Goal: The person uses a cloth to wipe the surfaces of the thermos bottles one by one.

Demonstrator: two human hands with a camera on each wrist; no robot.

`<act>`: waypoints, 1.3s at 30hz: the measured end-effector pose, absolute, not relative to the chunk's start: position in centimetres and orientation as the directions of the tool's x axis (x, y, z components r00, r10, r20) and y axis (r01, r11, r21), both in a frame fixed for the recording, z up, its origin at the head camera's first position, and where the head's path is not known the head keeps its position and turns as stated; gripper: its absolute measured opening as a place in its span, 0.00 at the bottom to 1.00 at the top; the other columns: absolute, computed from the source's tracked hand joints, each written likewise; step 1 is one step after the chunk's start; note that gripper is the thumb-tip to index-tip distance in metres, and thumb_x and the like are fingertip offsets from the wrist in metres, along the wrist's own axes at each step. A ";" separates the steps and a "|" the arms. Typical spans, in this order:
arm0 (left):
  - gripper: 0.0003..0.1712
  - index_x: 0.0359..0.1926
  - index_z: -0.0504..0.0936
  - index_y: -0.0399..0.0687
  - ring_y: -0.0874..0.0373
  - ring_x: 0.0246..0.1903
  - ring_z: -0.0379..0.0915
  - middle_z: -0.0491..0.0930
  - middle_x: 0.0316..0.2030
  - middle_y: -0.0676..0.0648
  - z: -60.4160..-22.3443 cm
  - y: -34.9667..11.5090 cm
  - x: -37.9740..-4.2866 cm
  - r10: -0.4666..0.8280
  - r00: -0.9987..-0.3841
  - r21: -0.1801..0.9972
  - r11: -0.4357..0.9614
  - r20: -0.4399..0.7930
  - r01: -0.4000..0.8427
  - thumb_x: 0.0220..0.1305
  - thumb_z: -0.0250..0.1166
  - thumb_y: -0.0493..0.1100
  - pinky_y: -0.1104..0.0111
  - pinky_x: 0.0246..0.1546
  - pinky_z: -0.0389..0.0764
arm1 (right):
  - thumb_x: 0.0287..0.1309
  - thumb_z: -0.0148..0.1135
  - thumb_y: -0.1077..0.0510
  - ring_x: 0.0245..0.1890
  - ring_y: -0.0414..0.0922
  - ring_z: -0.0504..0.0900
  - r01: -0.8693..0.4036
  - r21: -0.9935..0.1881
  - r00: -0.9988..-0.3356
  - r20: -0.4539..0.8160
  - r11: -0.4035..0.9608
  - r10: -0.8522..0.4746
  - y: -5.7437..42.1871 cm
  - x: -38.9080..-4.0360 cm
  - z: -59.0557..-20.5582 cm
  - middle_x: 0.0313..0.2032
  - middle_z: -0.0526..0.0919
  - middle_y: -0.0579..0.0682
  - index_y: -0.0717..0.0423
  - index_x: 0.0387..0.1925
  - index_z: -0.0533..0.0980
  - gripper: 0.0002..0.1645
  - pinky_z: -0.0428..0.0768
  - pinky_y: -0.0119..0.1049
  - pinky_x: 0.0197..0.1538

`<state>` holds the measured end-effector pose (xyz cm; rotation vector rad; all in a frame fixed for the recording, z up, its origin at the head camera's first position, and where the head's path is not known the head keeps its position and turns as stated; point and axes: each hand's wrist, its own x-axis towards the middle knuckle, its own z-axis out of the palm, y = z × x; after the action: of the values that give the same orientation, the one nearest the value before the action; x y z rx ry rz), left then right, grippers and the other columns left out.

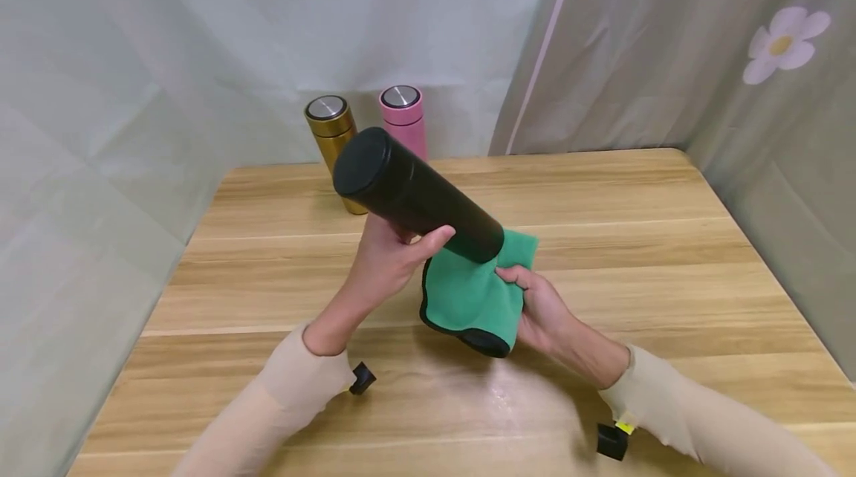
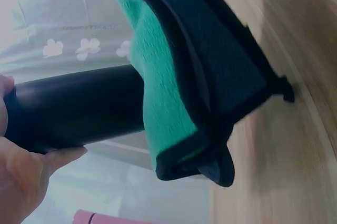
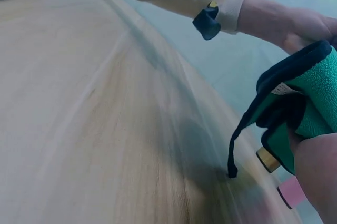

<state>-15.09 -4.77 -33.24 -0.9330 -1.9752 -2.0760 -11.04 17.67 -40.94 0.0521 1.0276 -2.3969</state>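
Observation:
A black thermos bottle (image 1: 428,198) is held tilted above the table, its wider dark end toward the upper left. My left hand (image 1: 388,258) grips it around the body, the thumb lying along the near side. Against the bottle's lower right end lies a green cloth (image 1: 471,295) with black edging. My right hand (image 1: 545,306) holds that cloth from the right, thumb on top. The left wrist view shows the cloth's dark underside (image 2: 226,55) hanging below the bottle. The fingers of my right hand beneath the cloth are hidden in the head view.
A gold thermos bottle (image 1: 329,124) and a pink thermos bottle (image 1: 403,117) stand upright at the back of the wooden table (image 1: 635,239). Pale curtains (image 1: 267,31) hang behind and beside it. A small black device is on each sleeve cuff.

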 end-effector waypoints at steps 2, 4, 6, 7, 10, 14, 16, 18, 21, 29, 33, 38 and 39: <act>0.29 0.62 0.69 0.33 0.48 0.45 0.81 0.80 0.52 0.39 -33.3 -4.8 -15.1 0.307 -0.807 0.862 -0.122 0.504 0.492 0.62 0.67 0.23 0.59 0.47 0.86 | 0.79 0.36 0.59 0.50 0.43 0.80 0.489 -0.670 -0.855 -0.241 -0.559 -0.459 17.9 -10.7 -41.0 0.52 0.73 0.47 0.54 0.59 0.56 0.13 0.81 0.38 0.56; 0.29 0.62 0.69 0.33 0.48 0.44 0.81 0.80 0.51 0.39 -33.4 -4.8 -15.2 0.293 -0.812 0.862 -0.111 0.505 0.495 0.62 0.68 0.23 0.60 0.47 0.87 | 0.78 0.37 0.59 0.50 0.43 0.80 0.489 -0.675 -0.853 -0.238 -0.553 -0.464 18.2 -10.4 -41.0 0.53 0.72 0.47 0.53 0.60 0.56 0.14 0.81 0.38 0.57; 0.28 0.61 0.69 0.33 0.48 0.43 0.81 0.80 0.51 0.39 -33.5 -4.8 -15.2 0.282 -0.813 0.859 -0.103 0.509 0.501 0.62 0.68 0.23 0.61 0.46 0.87 | 0.79 0.37 0.58 0.50 0.43 0.80 0.480 -0.684 -0.857 -0.233 -0.549 -0.459 18.6 -10.1 -40.9 0.53 0.72 0.47 0.53 0.61 0.55 0.14 0.81 0.38 0.57; 0.28 0.61 0.69 0.33 0.48 0.43 0.81 0.80 0.50 0.39 -33.5 -4.8 -15.2 0.278 -0.814 0.858 -0.100 0.511 0.504 0.62 0.68 0.23 0.61 0.46 0.87 | 0.78 0.38 0.58 0.50 0.43 0.80 0.475 -0.689 -0.860 -0.232 -0.547 -0.454 18.8 -9.9 -40.9 0.52 0.72 0.47 0.53 0.61 0.55 0.14 0.81 0.38 0.57; 0.28 0.60 0.70 0.33 0.49 0.41 0.80 0.80 0.49 0.38 -33.6 -4.8 -15.3 0.267 -0.816 0.856 -0.090 0.512 0.508 0.61 0.68 0.23 0.63 0.43 0.87 | 0.78 0.39 0.58 0.48 0.42 0.80 0.461 -0.708 -0.870 -0.242 -0.536 -0.429 19.4 -9.7 -40.9 0.51 0.73 0.47 0.53 0.60 0.54 0.14 0.82 0.38 0.55; 0.28 0.60 0.70 0.33 0.51 0.41 0.81 0.80 0.49 0.38 -33.8 -4.9 -15.3 0.264 -0.822 0.861 -0.084 0.505 0.502 0.61 0.69 0.23 0.64 0.42 0.86 | 0.78 0.39 0.58 0.48 0.42 0.81 0.445 -0.728 -0.883 -0.260 -0.521 -0.391 20.1 -9.5 -40.6 0.51 0.74 0.47 0.52 0.60 0.54 0.14 0.82 0.38 0.54; 0.28 0.60 0.70 0.34 0.52 0.41 0.81 0.80 0.48 0.39 -33.9 -5.0 -15.3 0.263 -0.824 0.863 -0.084 0.502 0.499 0.61 0.69 0.24 0.65 0.40 0.86 | 0.79 0.38 0.58 0.49 0.42 0.80 0.436 -0.736 -0.888 -0.259 -0.518 -0.380 20.4 -9.5 -40.5 0.51 0.74 0.47 0.52 0.61 0.54 0.15 0.82 0.38 0.54; 0.28 0.60 0.70 0.33 0.52 0.41 0.81 0.80 0.48 0.39 -34.0 -5.1 -15.3 0.265 -0.824 0.863 -0.080 0.501 0.499 0.60 0.69 0.24 0.65 0.40 0.86 | 0.79 0.38 0.57 0.49 0.42 0.80 0.425 -0.742 -0.893 -0.252 -0.518 -0.373 20.6 -9.5 -40.4 0.51 0.74 0.47 0.52 0.61 0.54 0.15 0.82 0.39 0.54; 0.29 0.60 0.69 0.33 0.51 0.43 0.81 0.79 0.49 0.38 -34.2 -5.2 -15.3 0.271 -0.824 0.864 -0.070 0.498 0.499 0.60 0.69 0.24 0.63 0.41 0.87 | 0.80 0.38 0.57 0.49 0.42 0.80 0.412 -0.749 -0.900 -0.245 -0.519 -0.361 20.9 -9.7 -40.3 0.51 0.73 0.47 0.52 0.61 0.55 0.14 0.82 0.38 0.53; 0.31 0.62 0.68 0.35 0.50 0.45 0.81 0.78 0.51 0.39 -34.5 -5.4 -14.9 0.298 -0.844 0.888 -0.028 0.446 0.459 0.61 0.70 0.25 0.61 0.44 0.87 | 0.81 0.39 0.55 0.50 0.42 0.78 0.363 -0.790 -0.921 -0.224 -0.494 -0.319 21.7 -10.6 -40.1 0.51 0.71 0.47 0.50 0.61 0.55 0.14 0.81 0.38 0.54; 0.31 0.62 0.68 0.34 0.48 0.45 0.82 0.79 0.51 0.38 -34.5 -5.3 -14.8 0.315 -0.834 0.885 -0.039 0.452 0.465 0.59 0.70 0.24 0.59 0.44 0.87 | 0.81 0.38 0.55 0.50 0.42 0.77 0.344 -0.794 -0.927 -0.201 -0.502 -0.317 21.7 -11.1 -39.9 0.51 0.70 0.47 0.50 0.61 0.55 0.13 0.81 0.37 0.54; 0.31 0.62 0.69 0.35 0.48 0.45 0.82 0.79 0.51 0.38 -34.7 -5.4 -14.7 0.325 -0.829 0.883 -0.041 0.454 0.468 0.60 0.70 0.24 0.58 0.44 0.87 | 0.82 0.38 0.54 0.49 0.42 0.79 0.347 -0.781 -0.926 -0.197 -0.520 -0.323 21.5 -11.9 -39.6 0.50 0.72 0.46 0.51 0.60 0.57 0.12 0.82 0.37 0.53; 0.31 0.62 0.69 0.35 0.48 0.45 0.82 0.79 0.51 0.39 -34.7 -5.4 -14.7 0.325 -0.831 0.884 -0.036 0.452 0.466 0.60 0.70 0.24 0.58 0.44 0.87 | 0.82 0.38 0.54 0.49 0.42 0.79 0.349 -0.779 -0.925 -0.197 -0.521 -0.326 21.4 -12.1 -39.6 0.50 0.72 0.46 0.51 0.60 0.57 0.12 0.82 0.37 0.53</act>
<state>-14.66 -5.37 -34.67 -0.8680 -2.1032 -2.0079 -12.07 21.42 -39.57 0.0372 1.2605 -2.4461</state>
